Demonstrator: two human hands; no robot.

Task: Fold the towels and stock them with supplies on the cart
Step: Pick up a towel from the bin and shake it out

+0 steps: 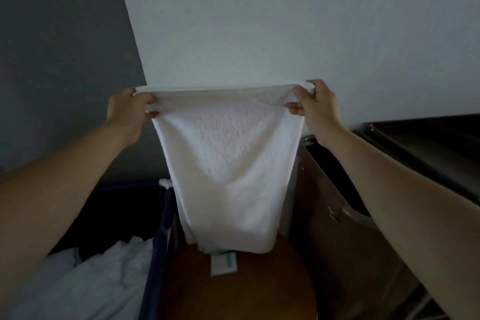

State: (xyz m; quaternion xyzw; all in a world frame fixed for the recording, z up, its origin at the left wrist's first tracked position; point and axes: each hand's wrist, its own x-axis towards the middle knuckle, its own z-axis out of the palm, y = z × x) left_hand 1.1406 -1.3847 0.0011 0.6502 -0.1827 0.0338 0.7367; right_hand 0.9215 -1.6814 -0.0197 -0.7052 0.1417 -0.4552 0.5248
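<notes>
A white terry towel (228,163) hangs in front of me, stretched flat along its top edge. My left hand (127,109) pinches the top left corner and my right hand (315,102) pinches the top right corner, both held up at the same height before the pale wall. The towel's lower end reaches down to a round wooden surface (233,286). A small white and teal packet (223,264) lies on that surface just under the towel's bottom edge.
A dark blue fabric bin (158,241) at the lower left holds a heap of white linen (85,280). To the right stands a brown cabinet (345,228) with a dark counter (426,138). A grey wall fills the left background.
</notes>
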